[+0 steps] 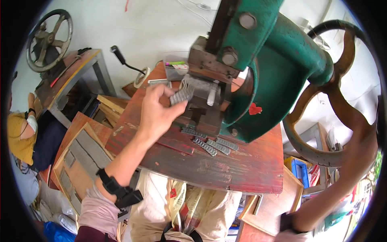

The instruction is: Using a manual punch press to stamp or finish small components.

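Note:
My left hand (158, 115) is closed on a bundle of grey metal strips (182, 95) with a toothed look, held between thumb and fingers just left of the tool block (205, 107) of a green hand press (296, 76). A pale metal piece (211, 93) stands out on that block. Several slotted metal strips (217, 146) lie on the red worn tabletop (250, 169) in front of the press. At the far right, my right hand (365, 131) is at the rim of the press's large handwheel (340, 76); blur hides its fingers.
Behind the press sits a clear plastic box (175, 70) with small items. On the left, a wooden tray (86, 151) holds grey strips. Another wheel (50, 40) stands on a bench, near a person in yellow (22, 139). At right are a wooden board (274, 201) and blue bin (299, 171).

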The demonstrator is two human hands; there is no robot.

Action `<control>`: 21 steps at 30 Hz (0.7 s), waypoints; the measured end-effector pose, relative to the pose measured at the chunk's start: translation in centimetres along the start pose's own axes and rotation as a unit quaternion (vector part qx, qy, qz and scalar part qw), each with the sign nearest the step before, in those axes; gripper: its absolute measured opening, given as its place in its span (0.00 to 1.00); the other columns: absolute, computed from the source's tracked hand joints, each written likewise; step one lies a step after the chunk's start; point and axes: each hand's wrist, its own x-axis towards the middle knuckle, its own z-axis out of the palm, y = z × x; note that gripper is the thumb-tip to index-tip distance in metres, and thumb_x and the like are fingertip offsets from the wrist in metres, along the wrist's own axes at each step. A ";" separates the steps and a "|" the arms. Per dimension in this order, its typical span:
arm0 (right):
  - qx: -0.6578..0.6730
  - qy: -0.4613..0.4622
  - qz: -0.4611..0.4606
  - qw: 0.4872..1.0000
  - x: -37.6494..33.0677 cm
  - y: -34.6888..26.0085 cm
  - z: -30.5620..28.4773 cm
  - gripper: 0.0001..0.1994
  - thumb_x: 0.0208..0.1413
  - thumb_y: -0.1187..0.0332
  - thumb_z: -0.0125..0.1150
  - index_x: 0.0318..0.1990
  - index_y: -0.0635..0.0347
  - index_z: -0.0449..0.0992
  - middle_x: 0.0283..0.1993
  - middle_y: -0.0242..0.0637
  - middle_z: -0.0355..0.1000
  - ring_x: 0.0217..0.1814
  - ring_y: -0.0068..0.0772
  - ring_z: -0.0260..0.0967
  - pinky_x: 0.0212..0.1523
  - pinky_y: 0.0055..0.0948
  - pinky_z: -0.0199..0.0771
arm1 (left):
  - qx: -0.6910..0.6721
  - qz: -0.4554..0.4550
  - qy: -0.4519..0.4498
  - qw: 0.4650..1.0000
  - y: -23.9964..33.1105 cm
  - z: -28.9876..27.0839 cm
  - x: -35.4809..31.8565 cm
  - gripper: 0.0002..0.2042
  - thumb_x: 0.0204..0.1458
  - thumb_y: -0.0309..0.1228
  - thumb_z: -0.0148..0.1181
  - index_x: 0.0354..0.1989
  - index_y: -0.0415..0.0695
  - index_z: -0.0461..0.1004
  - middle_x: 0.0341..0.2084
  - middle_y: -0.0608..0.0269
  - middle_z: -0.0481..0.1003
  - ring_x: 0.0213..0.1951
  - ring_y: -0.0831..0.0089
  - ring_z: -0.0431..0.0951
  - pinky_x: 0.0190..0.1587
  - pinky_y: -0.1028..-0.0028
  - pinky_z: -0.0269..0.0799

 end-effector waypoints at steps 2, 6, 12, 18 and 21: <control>0.405 -0.271 0.004 0.873 -11.2 -5.6 0.1 0.20 0.54 0.66 0.61 0.53 0.63 0.70 0.49 0.40 0.73 0.46 0.27 0.71 0.46 0.27 0.69 | -0.001 0.001 0.042 0.999 0.5 -1.8 -3.5 0.13 0.34 0.28 0.70 0.25 0.39 0.70 0.35 0.55 0.75 0.47 0.57 0.71 0.51 0.63 0.63; 0.710 -0.523 0.297 0.367 -21.9 -12.1 1.6 0.32 0.55 0.68 0.61 0.63 0.72 0.53 0.58 0.52 0.64 0.57 0.37 0.66 0.56 0.33 0.68 | 0.000 0.079 0.009 0.997 4.0 -3.1 -10.0 0.13 0.31 0.24 0.70 0.25 0.43 0.71 0.35 0.62 0.77 0.48 0.58 0.72 0.50 0.61 0.63; 0.719 -0.437 0.501 0.202 -25.5 -14.3 -1.4 0.08 0.53 0.76 0.63 0.33 0.60 0.67 0.32 0.35 0.73 0.31 0.16 0.69 0.27 0.14 0.67 | 0.032 0.172 -0.029 0.984 5.5 -3.7 -15.2 0.17 0.27 0.25 0.74 0.23 0.45 0.68 0.33 0.65 0.79 0.47 0.59 0.72 0.48 0.59 0.61; 0.720 -0.378 0.527 0.248 -24.3 -11.9 -1.5 0.09 0.53 0.78 0.62 0.41 0.67 0.71 0.34 0.38 0.75 0.36 0.21 0.73 0.35 0.17 0.73 | 0.032 0.214 -0.073 0.974 6.7 -2.8 -15.7 0.19 0.27 0.25 0.73 0.25 0.45 0.66 0.34 0.64 0.79 0.47 0.57 0.72 0.49 0.57 0.62; 0.730 -0.352 0.535 0.239 -24.1 -10.8 -1.2 0.17 0.54 0.79 0.59 0.51 0.73 0.65 0.43 0.47 0.74 0.45 0.35 0.74 0.44 0.25 0.76 | 0.031 0.227 -0.074 0.971 7.2 -2.4 -15.9 0.17 0.28 0.27 0.73 0.23 0.47 0.67 0.33 0.67 0.79 0.46 0.62 0.73 0.51 0.56 0.59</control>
